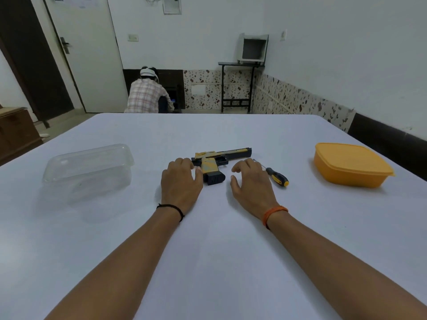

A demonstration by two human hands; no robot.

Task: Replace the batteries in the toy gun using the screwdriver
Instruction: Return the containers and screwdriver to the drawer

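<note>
A person's two bare forearms reach forward across a pale counter [231, 262], seen from a camera worn on their head. In the middle of the counter lies the toy gun [219, 160], yellow and black, flat on its side with the barrel pointing right and the grip toward the person.

The left hand [180, 181] rests palm down just left of the gun. Its fingers [184, 163] are loosely curled and holding nothing, with the fingertips touching or nearly touching the rear of the gun, probably ready to steady it.

The right hand [250, 181] hovers or rests just right of the grip, fingers spread and relaxed, also empty. Right beside it, on its outer side, lies the screwdriver [276, 176], black and yellow handle toward the person, seemingly laid there for an easy pick-up.

A clear plastic tub [89, 168] sits well to the left and a lidded orange box [352, 166] well to the right; their contents cannot be made out. No batteries are visible, and the work appears not yet begun.

Beyond the counter, another person [147, 93] crouches by the far wall.
</note>
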